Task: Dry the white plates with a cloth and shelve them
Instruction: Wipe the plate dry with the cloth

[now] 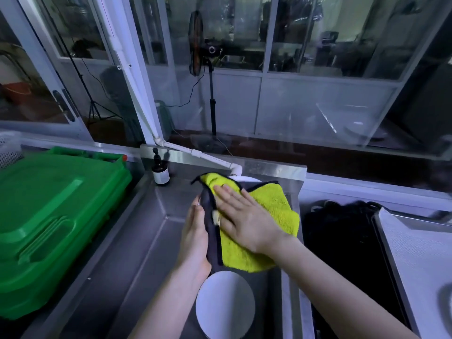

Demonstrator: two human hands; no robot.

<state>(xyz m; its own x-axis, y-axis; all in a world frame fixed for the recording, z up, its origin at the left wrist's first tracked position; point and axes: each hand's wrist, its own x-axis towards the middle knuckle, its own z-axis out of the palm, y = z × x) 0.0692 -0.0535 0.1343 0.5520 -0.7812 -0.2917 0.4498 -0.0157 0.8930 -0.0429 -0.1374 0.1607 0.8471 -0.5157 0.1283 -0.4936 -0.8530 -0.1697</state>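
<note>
Stainless steel sink [146, 241]: one white plate [225, 304] lies flat on the basin floor at the near edge, just below the person's wrists.

A second white plate [242, 178] is held above the basin. It is almost wholly wrapped in a yellow microfibre cloth [269, 209] (dark grey backing, folded over on the left side), and only a sliver of rim shows at the far edge.

Left hand [195, 236]: curled round the cloth-covered left edge of the wrapped plate, gripping it from the side.

Right hand [244, 216]: fingers straight and together, palm pressed flat on the yellow face of the cloth.

Left of the sink: green plastic bin [49, 216], lid closed, contents not visible. Behind it, the corner of a perforated white basket [9, 150].

Right of the sink: a dark compartment holding something black that cannot be made out.

Back ledge: amber pump bottle [160, 172] with a white label, print too small to read. A white pipe [195, 152] ends over the basin. A pedestal fan [197, 42] stands behind the glass.
</note>
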